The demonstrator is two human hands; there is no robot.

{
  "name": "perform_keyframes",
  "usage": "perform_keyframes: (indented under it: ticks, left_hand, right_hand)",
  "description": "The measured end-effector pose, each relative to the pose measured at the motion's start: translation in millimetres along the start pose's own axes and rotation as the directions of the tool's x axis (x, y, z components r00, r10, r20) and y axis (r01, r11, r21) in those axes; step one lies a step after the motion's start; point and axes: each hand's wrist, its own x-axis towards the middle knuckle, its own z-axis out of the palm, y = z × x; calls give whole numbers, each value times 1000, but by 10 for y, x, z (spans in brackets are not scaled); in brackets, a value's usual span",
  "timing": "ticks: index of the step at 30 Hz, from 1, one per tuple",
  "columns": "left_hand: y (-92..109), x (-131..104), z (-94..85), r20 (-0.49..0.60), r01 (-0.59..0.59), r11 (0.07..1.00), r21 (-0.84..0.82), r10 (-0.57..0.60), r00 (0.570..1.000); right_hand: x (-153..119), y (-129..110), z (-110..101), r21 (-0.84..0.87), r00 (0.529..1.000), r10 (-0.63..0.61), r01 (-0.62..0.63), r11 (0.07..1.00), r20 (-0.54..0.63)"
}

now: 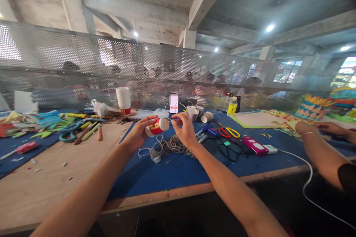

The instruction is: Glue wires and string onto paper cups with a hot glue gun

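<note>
A small red and white paper cup (157, 127) lies tilted sideways in my left hand (139, 130), its white end toward the right. My left fingers wrap round its far side. Close to that white end is my right hand (183, 129), thumb and forefinger pinched near a thin white strand or stick (170, 119); the pinch itself is too small to make out fully. Beneath both hands a tangled heap of grey-beige string (175, 145) rests on the blue mat. Behind my right hand stand white cups with string handles (192, 112), and another cup (207, 117) lies on its side.
Scissors (233, 132), a blue glue gun (210, 130) and a magenta box (254, 146) with a white cable lie right. Stacked cups (123, 100), a phone (174, 103) and a bottle (231, 106) stand behind. Tools and foam scraps cover the left. Another person's arms reach in at right.
</note>
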Motion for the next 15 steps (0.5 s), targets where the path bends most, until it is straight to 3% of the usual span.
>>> perform_keyframes:
  ticks: [7,15]
  left_hand:
    - [-38,-4,12,2,18,997,-69,-18,1000]
    - [-140,54,-18,37,-11,995,-95,15,999]
  right_hand:
    - [-80,-75,101,46,993,-61,56,997,103]
    - [-111,-3,179,-13,994,-68,69,997,87]
